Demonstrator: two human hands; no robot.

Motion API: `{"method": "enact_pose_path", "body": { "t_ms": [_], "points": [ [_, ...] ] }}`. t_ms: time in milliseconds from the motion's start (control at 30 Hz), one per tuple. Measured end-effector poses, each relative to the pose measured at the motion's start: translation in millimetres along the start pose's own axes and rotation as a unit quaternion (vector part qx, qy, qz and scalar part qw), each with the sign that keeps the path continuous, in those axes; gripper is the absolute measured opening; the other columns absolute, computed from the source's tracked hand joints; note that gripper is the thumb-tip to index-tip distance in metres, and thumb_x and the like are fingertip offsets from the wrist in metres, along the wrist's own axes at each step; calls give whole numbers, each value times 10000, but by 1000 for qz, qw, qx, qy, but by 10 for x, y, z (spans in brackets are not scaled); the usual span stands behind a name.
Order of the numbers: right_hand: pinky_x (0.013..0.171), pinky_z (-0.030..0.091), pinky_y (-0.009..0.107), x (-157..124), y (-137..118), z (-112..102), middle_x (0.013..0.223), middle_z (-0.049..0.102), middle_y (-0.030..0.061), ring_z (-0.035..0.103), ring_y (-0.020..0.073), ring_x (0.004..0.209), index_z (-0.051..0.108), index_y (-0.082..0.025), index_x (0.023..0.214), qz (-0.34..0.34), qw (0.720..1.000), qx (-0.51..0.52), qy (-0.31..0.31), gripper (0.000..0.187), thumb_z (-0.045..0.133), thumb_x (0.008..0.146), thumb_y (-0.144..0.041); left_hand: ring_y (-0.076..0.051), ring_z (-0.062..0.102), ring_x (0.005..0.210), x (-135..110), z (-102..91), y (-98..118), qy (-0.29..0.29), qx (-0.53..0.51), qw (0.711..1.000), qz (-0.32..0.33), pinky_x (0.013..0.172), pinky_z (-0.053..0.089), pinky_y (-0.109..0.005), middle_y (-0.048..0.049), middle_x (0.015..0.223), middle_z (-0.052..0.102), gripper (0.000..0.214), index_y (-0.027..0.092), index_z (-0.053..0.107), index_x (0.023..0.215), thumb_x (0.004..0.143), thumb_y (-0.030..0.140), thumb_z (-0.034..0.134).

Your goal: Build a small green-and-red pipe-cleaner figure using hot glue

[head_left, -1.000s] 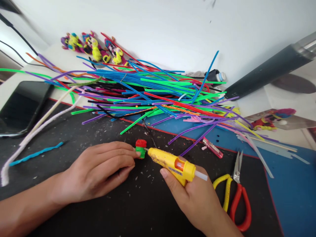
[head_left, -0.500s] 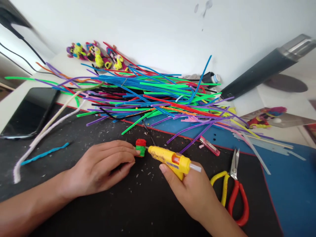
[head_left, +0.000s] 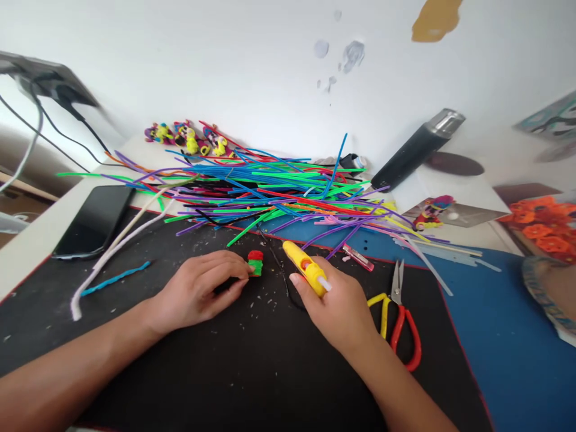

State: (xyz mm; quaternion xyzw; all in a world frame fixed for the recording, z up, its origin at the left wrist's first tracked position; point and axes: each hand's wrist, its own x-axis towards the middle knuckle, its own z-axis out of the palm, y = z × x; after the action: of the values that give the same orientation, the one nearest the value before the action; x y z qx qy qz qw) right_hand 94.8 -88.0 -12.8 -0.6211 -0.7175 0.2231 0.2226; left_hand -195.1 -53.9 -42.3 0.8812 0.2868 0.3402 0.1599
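Observation:
My left hand rests on the black mat, its fingertips pinching a small red-and-green pipe-cleaner piece that stands on the mat. My right hand grips a yellow glue gun, nozzle pointing up and away, a short way right of the piece and not touching it. A big heap of coloured pipe cleaners lies just behind both hands.
Red-and-yellow scissors lie right of my right hand, a pink clip above them. A phone and white pipe cleaners sit left. A dark bottle, small figures and orange pieces line the back and right.
The glue gun's nozzle has drawn back from the red-and-green piece and swung away to the right. The view has tilted up and pulled back, showing more wall and the right side.

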Motion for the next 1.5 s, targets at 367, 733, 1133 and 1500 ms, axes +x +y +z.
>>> {"method": "enact_pose_path", "body": {
  "t_ms": [367, 733, 1133, 1500],
  "points": [
    [893, 553, 399, 53, -60, -16, 1251, 788, 109, 789, 330, 1118, 744, -222, 1456, 7, 989, -116, -89, 553, 856, 997, -510, -200, 837, 948, 0, 19, 4, 21, -7, 1000, -12, 879, 659, -283, -63, 1008, 846, 134, 217, 714, 1084, 1050, 106, 648],
    [1058, 597, 496, 212, -373, 55, 1309, 732, 137, 706, 338, 1257, 702, -200, 1519, -133, 982, -109, -75, 638, 907, 980, -473, -183, 823, 892, -1, 5, -26, 28, -52, 997, -54, 803, 630, -253, -58, 972, 834, 101, 210, 728, 1039, 1057, 153, 646],
    [1040, 578, 519, 387, -547, 272, 1262, 727, 157, 674, 353, 1217, 766, -136, 1367, -144, 966, -174, -124, 453, 880, 1012, -394, -173, 810, 867, -13, -2, -80, 16, -82, 990, -109, 800, 614, -253, -44, 978, 832, 112, 213, 738, 1007, 1074, 228, 649],
    [992, 558, 477, 438, -556, 351, 1198, 741, 133, 709, 322, 1149, 753, -168, 1221, -135, 975, -148, -96, 241, 821, 1038, -309, -184, 803, 833, -7, -21, -71, 28, -95, 984, -150, 782, 620, -267, -44, 934, 838, 153, 212, 753, 978, 1065, 297, 660]
  ]
}}
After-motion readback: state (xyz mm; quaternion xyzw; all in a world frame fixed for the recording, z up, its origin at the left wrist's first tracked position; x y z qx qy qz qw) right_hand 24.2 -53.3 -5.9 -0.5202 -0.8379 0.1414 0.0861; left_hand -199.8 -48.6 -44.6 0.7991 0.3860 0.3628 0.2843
